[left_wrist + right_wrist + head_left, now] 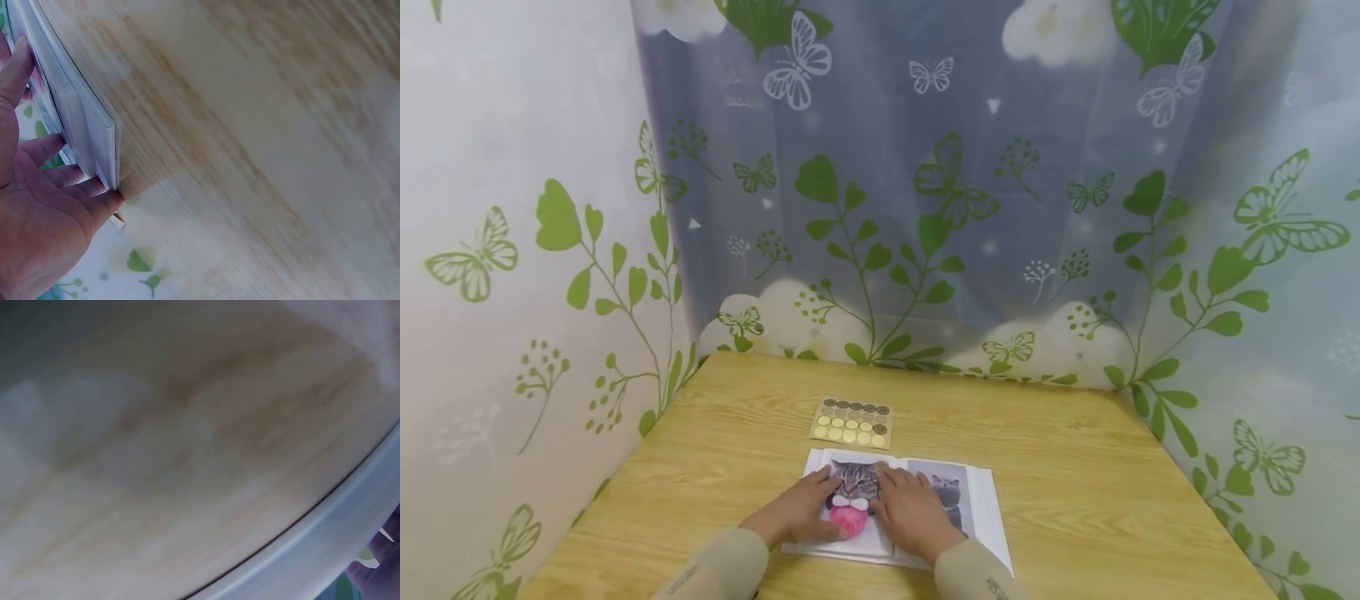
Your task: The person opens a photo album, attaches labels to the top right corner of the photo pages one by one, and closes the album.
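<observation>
An open book (977, 508) with cat pictures lies on the wooden table (1075, 467) near its front edge. My left hand (808, 508) rests flat on the left page, beside a pink ball printed under a tabby cat. My right hand (913, 508) lies flat on the middle of the book, fingers straight, covering part of the right page. In the left wrist view my left hand (37, 187) lies against the book's edge (81, 119). The right wrist view is blurred and shows the book's white edge (331, 544) over table wood.
A sheet of round stickers (852, 422) in brown and yellow shades lies just behind the book. Curtains printed with green leaves and butterflies (880, 208) close in the table on the left, back and right.
</observation>
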A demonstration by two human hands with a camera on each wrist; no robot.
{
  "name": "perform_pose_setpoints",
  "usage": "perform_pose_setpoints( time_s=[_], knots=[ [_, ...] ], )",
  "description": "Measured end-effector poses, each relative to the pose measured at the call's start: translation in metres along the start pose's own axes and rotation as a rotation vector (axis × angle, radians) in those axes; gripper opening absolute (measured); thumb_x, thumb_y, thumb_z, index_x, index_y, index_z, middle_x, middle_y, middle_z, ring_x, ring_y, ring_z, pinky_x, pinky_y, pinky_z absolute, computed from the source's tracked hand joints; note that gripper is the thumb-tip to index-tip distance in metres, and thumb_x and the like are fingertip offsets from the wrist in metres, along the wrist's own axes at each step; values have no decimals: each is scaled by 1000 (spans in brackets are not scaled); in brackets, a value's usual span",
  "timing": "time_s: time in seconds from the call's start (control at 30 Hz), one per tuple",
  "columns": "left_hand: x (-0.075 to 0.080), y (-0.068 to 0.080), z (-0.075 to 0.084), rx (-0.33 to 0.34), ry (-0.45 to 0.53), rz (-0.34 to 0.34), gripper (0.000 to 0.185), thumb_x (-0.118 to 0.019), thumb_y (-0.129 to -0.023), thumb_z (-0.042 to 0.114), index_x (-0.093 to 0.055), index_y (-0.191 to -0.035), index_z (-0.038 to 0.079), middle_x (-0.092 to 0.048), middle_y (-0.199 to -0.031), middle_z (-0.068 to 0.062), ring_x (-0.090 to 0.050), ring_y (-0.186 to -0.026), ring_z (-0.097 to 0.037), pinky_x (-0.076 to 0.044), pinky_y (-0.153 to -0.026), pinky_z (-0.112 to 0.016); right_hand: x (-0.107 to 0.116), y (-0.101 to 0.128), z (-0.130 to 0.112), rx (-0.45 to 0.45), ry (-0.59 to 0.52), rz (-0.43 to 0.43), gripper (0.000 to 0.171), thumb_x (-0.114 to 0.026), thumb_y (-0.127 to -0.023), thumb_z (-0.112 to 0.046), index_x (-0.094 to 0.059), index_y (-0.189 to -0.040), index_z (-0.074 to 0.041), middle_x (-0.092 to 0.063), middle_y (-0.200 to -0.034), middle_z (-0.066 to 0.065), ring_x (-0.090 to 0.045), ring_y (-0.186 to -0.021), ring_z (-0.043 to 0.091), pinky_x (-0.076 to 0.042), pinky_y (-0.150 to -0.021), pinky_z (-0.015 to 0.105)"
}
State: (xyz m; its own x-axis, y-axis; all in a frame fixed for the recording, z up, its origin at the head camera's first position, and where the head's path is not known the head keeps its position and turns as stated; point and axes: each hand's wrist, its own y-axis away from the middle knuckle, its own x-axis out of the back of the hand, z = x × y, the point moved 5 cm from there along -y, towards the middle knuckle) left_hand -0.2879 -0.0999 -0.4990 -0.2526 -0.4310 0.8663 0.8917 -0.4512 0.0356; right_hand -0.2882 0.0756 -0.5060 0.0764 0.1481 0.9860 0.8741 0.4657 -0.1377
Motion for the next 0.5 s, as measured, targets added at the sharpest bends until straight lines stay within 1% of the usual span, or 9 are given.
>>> perform_pose_setpoints(
  time_s=[0.1, 0.23, 0.5],
  knots=[
    [1, 0, 0, 2, 8, -3, 85, -84, -77, 38, -48, -142, -4, -32, -153, -29, -34, -138, -48, -29, -113, -58, 1, -2, 4, -12, -15, 5, 56, -44, -104, -41, -45, -148, -5, -44, -152, 9, -41, -138, 32, -29, -114, 58],
    [-1, -1, -2, -1, 6, -9, 86, -83, -77, 40, -48, -143, -3, -32, -153, -29, -34, -138, -48, -29, -113, -59, -1, -5, 7, -18, -15, 21, 58, -46, -103, -42, -45, -147, -6, -47, -149, 11, -43, -136, 32, -31, -112, 59],
    [-4, -1, -3, 7, 7, -7, 86, -82, -77, 41, -48, -143, -3, -32, -154, -28, -34, -138, -48, -29, -113, -59, -4, -15, 8, -28, -17, 42, 55, -48, -102, -43, -51, -142, -5, -52, -140, 15, -47, -131, 36, -32, -111, 60]
  ],
)
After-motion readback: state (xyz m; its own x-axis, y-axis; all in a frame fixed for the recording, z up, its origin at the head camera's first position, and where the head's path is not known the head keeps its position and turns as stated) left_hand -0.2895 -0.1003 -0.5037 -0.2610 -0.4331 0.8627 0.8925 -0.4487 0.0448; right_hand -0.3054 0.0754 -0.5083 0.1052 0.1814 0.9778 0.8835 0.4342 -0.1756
